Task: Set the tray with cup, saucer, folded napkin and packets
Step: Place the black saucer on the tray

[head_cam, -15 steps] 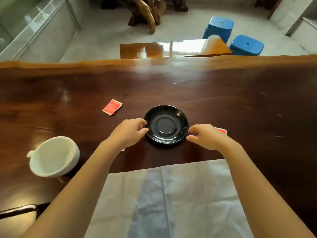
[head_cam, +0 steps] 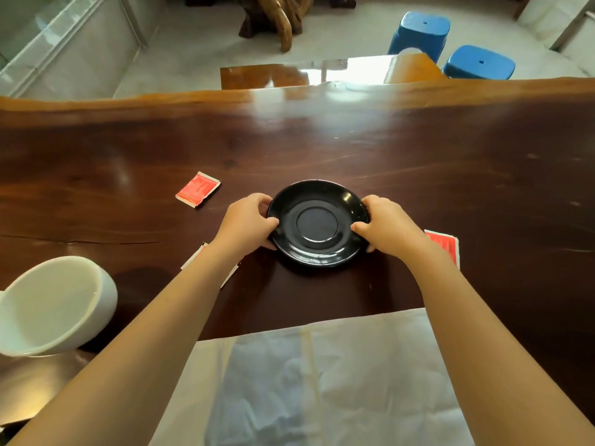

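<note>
saucer step: both hands clasp the black saucer [head_cam: 317, 223] on the table [head_cam: 450, 175].
head view: left hand [head_cam: 246, 222] and right hand [head_cam: 384, 224] pinch opposite rims; next, probably a level lift; no tray visible.
</note>
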Tool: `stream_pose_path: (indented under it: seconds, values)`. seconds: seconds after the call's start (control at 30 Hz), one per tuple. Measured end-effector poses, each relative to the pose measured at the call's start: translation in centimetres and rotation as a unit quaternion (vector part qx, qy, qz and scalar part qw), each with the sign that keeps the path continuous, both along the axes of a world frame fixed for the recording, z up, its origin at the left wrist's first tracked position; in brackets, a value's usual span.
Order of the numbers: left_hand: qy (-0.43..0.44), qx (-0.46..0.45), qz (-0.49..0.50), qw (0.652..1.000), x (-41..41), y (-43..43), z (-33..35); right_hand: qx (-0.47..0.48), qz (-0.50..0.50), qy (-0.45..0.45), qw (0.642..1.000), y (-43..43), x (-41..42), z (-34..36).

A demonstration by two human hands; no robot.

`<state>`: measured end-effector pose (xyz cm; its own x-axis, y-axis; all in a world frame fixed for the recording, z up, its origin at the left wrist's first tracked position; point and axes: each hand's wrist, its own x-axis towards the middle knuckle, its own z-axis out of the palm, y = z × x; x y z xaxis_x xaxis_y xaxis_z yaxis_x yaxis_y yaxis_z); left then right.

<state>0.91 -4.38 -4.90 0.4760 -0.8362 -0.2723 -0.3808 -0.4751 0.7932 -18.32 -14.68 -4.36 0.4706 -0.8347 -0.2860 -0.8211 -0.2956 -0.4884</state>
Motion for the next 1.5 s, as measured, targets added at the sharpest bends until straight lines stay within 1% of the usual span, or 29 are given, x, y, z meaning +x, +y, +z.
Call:
stream_pose_path:
  seconds: [0.07,0.13,0.2,0.4,0.5,0.7,0.9,1.07,1.33,1.5]
  values:
    - [0.017,-0.008,0.025,1.0,-0.1,0.0,-0.2,0.008,-0.021,-0.029,0.999,0.2,0.0,-0.3]
    - [0.059,-0.019,0.049,0.997,-0.3,0.0,-0.3,0.009,-0.038,-0.067,0.997,0.5,0.0,-0.5]
    - [0.085,-0.029,0.067,0.994,-0.6,0.2,-0.2,-0.009,-0.044,-0.089,0.995,0.8,-0.1,-0.5]
    - [0.105,-0.051,0.095,0.989,-1.5,1.6,1.1,-0.035,-0.047,-0.124,0.991,2.2,-0.7,0.3]
    - [0.138,-0.063,0.109,0.983,-2.0,2.9,1.9,-0.026,-0.047,-0.145,0.988,3.3,-1.4,1.1]
    - [0.176,-0.06,0.122,0.975,-3.0,5.7,3.9,0.003,-0.045,-0.19,0.981,5.7,-2.6,3.1]
    - [0.182,-0.072,0.129,0.972,-3.6,8.6,8.1,0.012,-0.043,-0.221,0.974,8.1,-3.2,7.0]
    - [0.158,-0.083,0.117,0.977,-3.4,11.9,12.7,0.034,-0.032,-0.257,0.965,11.1,-3.1,11.8]
    - [0.173,-0.123,0.146,0.966,-1.5,20.0,19.0,0.06,0.001,-0.312,0.948,18.1,-1.0,18.1]
    - [0.152,-0.175,0.165,0.959,1.2,26.4,20.9,0.097,0.042,-0.36,0.927,23.4,1.7,20.9]
